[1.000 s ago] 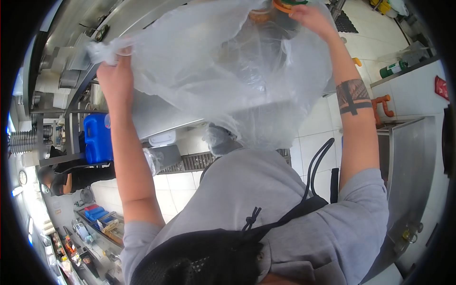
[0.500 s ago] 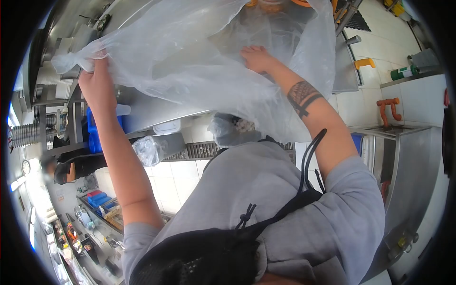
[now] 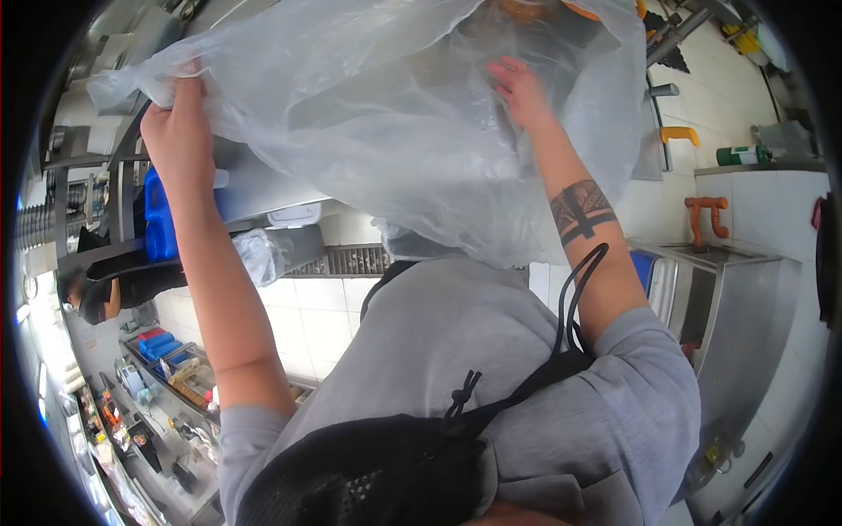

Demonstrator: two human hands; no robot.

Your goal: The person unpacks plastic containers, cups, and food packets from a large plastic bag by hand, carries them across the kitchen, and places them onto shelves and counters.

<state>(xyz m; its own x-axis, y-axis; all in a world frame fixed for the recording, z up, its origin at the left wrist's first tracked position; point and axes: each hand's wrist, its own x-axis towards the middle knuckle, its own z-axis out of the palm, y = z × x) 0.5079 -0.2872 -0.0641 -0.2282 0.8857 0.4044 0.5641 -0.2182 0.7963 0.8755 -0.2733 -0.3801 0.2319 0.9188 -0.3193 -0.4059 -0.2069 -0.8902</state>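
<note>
A large, clear plastic bag spreads in front of me over a steel worktop. My left hand is closed around its gathered left edge, holding that corner raised. Toward the right side of the bag, my right hand has its fingers apart and grips nothing visible. Film lies around and beneath that hand; whether it is inside the bag I cannot tell. Blurred orange items show at the top edge, partly covered by the film.
A blue jug stands beyond my left forearm. Below the worktop are a white-lidded container and a crumpled clear bag. A steel cabinet stands at my right. Another person in black is far to the left.
My right hand has moved right and up across the bag, and its fingers have spread. The film has shifted right with it. My left hand still holds the same corner.
</note>
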